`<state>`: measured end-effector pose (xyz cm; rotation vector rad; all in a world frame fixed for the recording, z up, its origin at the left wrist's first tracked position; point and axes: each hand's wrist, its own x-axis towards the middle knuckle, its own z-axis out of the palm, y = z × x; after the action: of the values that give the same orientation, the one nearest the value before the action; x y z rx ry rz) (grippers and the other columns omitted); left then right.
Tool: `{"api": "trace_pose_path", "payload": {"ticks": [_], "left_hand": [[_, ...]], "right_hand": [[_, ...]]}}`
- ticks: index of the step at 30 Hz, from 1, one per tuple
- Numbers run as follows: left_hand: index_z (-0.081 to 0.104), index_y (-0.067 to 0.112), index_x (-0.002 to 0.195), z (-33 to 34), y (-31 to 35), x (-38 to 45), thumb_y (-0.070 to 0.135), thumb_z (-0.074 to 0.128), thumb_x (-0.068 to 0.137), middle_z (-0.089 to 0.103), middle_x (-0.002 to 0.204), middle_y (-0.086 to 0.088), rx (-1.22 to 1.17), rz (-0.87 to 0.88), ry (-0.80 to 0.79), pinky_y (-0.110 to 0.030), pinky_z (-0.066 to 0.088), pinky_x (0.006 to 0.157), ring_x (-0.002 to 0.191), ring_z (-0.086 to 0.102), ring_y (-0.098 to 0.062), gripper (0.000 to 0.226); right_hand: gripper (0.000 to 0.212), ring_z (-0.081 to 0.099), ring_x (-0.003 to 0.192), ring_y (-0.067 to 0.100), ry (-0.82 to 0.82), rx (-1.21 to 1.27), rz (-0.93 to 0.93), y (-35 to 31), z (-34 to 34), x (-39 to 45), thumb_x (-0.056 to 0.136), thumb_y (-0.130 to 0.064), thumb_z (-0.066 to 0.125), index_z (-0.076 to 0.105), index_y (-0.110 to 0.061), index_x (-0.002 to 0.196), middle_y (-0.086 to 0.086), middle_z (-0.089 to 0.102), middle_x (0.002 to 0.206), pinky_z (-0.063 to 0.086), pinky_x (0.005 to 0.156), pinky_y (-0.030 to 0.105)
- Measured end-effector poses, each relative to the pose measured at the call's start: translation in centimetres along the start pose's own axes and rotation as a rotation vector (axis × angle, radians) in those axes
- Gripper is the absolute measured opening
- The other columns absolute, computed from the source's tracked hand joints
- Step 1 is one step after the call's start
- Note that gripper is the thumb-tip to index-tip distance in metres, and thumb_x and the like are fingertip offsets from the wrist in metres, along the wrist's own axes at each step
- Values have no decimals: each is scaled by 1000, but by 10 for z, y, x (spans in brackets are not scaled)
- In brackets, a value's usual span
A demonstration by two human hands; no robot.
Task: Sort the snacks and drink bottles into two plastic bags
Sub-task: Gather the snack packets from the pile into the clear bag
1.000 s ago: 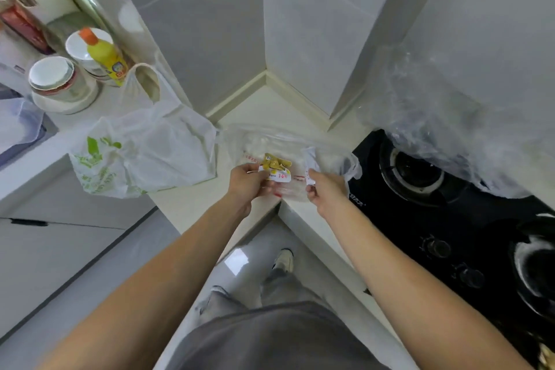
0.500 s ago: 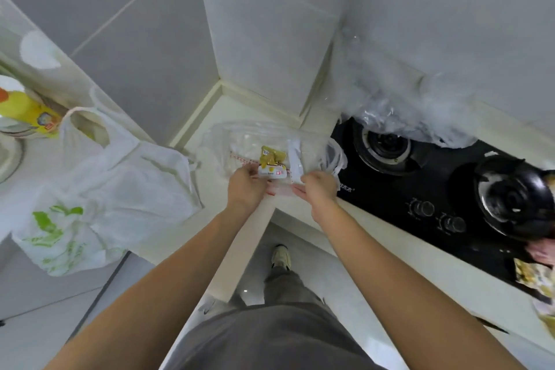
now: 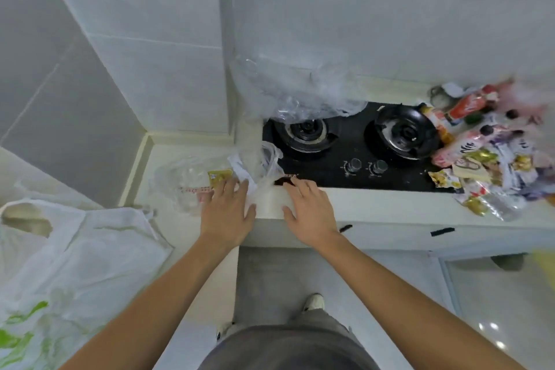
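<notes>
A clear plastic bag (image 3: 192,180) lies on the corner of the counter with a yellow snack packet (image 3: 219,177) inside it. My left hand (image 3: 228,213) rests flat on the bag's near edge, fingers straight. My right hand (image 3: 309,213) hovers palm down, fingers spread, over the counter edge beside the bag's handle (image 3: 271,159). A white bag with green print (image 3: 75,273) lies on the counter at the left. A heap of snack packets and drink bottles (image 3: 486,153) fills the counter at the right, blurred by motion.
A black two-burner gas hob (image 3: 354,144) sits between the clear bag and the heap. Crumpled clear plastic film (image 3: 300,90) hangs on the tiled wall over its left burner. Below are cabinet fronts, the grey floor and my feet.
Both hands have let go of the clear bag's opening and now lie flat and open. The view has swung right, bringing the snack and bottle heap into sight.
</notes>
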<state>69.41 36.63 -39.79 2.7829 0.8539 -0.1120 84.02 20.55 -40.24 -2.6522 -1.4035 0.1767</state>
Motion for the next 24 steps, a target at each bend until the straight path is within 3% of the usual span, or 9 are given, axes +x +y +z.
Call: {"api": "trace_pose_path", "payload": {"ticks": [3, 10, 15, 24], "left_hand": [[35, 21, 157, 4, 43, 5, 51, 38, 102, 37, 160, -6, 24, 108, -1, -49, 35, 114, 148, 30, -27, 63], [38, 20, 157, 23, 202, 26, 50, 42, 102, 41, 160, -7, 12, 316, 25, -48, 36, 115, 148, 35, -28, 62], [46, 16, 151, 46, 330, 38, 45, 52, 99, 49, 151, -10, 13, 397, 5, -48, 46, 102, 138, 44, -30, 60], [44, 18, 150, 70, 500, 68, 45, 49, 101, 52, 143, -4, -7, 491, -56, -44, 49, 96, 128, 48, -26, 56]], "right_hand": [[58, 39, 143, 26, 17, 19, 103, 38, -13, -31, 100, -40, 54, 45, -17, 152, 5, 42, 159, 43, 109, 44], [59, 35, 146, 24, 83, 45, 290, 172, -45, -105, 102, -42, 50, 40, -19, 155, 2, 38, 162, 39, 112, 42], [59, 34, 145, 25, 92, 78, 381, 291, -57, -160, 103, -41, 50, 39, -18, 156, 3, 39, 160, 40, 112, 44], [56, 39, 140, 29, 95, 103, 558, 456, -81, -211, 101, -40, 55, 45, -16, 151, 7, 46, 154, 46, 104, 48]]}}
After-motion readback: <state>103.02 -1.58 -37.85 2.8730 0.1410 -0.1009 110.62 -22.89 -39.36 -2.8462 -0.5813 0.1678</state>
